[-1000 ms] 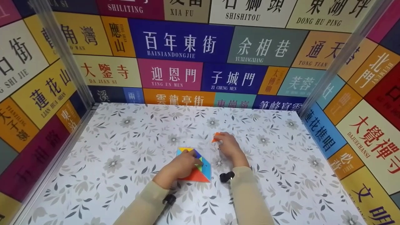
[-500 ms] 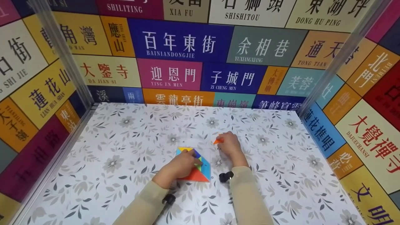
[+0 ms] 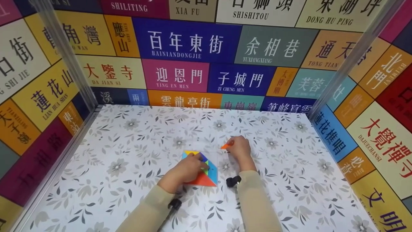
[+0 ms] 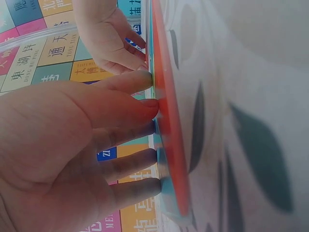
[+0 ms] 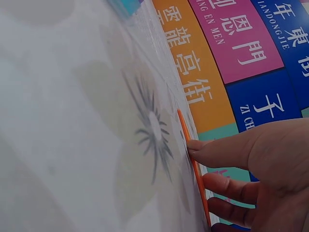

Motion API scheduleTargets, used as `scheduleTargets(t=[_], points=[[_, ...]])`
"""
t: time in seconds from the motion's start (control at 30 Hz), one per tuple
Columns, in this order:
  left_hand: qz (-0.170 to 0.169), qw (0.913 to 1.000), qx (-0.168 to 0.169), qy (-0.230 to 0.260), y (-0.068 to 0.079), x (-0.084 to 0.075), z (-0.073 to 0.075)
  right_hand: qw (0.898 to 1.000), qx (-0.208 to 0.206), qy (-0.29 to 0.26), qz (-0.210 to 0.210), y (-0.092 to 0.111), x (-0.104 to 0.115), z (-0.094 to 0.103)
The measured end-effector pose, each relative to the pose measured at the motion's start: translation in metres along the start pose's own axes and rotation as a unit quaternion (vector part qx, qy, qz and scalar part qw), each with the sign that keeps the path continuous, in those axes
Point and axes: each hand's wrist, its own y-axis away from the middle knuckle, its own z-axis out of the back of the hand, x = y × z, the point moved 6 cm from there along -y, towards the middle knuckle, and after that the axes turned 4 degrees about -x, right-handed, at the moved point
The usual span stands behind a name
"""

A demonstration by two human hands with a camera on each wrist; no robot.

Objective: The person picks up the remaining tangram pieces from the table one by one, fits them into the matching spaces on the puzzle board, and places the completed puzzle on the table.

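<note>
Colourful flat tangram pieces lie fitted together at the middle of the table, among them a red triangle (image 3: pixel 202 180), a blue piece (image 3: pixel 212 172) and a yellow piece (image 3: pixel 190 152). My left hand (image 3: pixel 190 167) rests its fingertips on them, fingers fairly straight and spread in the left wrist view, covering part of the figure. To the right and a little farther back, my right hand (image 3: pixel 240 149) holds a small orange triangle (image 3: pixel 226 146) by thumb and fingers. In the right wrist view that orange triangle (image 5: pixel 197 169) shows edge-on, close to the tabletop.
A white table (image 3: pixel 128 199) with a grey leaf and flower print lies under everything. Upright panels (image 3: pixel 190 42) of coloured place-name signs stand behind and at both sides. Each wrist carries a small black camera (image 3: pixel 233 181).
The orange triangle has turned slightly in my right hand, and the fingers have shifted a little to the right. My left hand and the pieces under it stay in place.
</note>
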Motion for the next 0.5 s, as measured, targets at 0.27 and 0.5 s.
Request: scheduleTargets(t=[0.27, 0.5], points=[[0.024, 0.9995, 0.013, 0.015, -0.0005, 0.0025, -0.0024, 0.999, 0.014, 0.034, -0.005, 0.0003, -0.002, -0.0026], [0.036, 0.9988, 0.018, 0.029, -0.0005, 0.0039, -0.0024, 0.999, 0.021, -0.01, -0.029, 0.0008, -0.0081, -0.0015]])
